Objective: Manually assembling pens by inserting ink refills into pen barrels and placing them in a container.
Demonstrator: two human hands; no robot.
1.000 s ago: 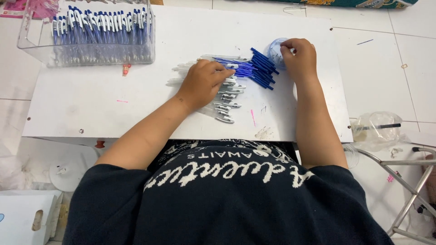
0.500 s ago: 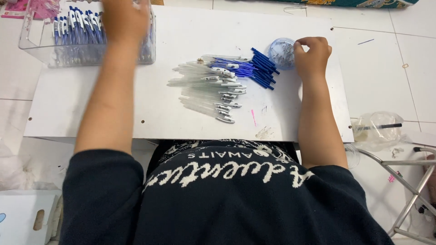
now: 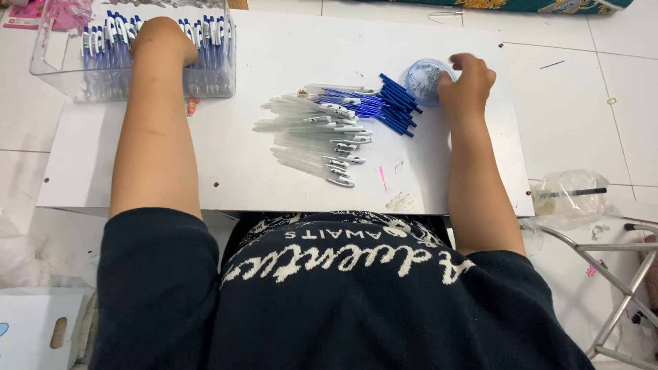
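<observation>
— Looking down from the head camera, where is each hand?

— The left hand (image 3: 161, 38) is stretched far out to the clear plastic box (image 3: 48, 75) at the back left corner of the desk (image 3: 274, 178). It sits in among the finished blue-and-white pens (image 3: 205, 34) standing in rows inside that box. Only the back of the hand shows; its fingers are turned away and hidden among the pens, so I cannot tell whether they are closed on one or spread.

— And the other?

— The right hand (image 3: 469, 85) rests at the back right of the desk, touching the small round clear cup (image 3: 425, 79). Its fingers are curled against the cup's right side and rim, the thumb by the near edge — a loose hold on the cup rather than a flat palm.

— What is in the cup?

— Small greyish bits, too tiny to make out.

— What lies between the hands?

— Two loose heaps in the middle of the desk. A fan of clear pen barrels (image 3: 308, 140) with white clips lies on its side, tips pointing left. Just behind and to the right of it lies a bundle of blue refills (image 3: 391, 103), slanting, their far ends just beside the cup.

— Anything off the desk?

— A crumpled clear plastic bag (image 3: 569, 195) on the tiled floor to the right, a metal frame (image 3: 617, 274) near it, and a white cardboard box (image 3: 34, 329) at the lower left.
</observation>
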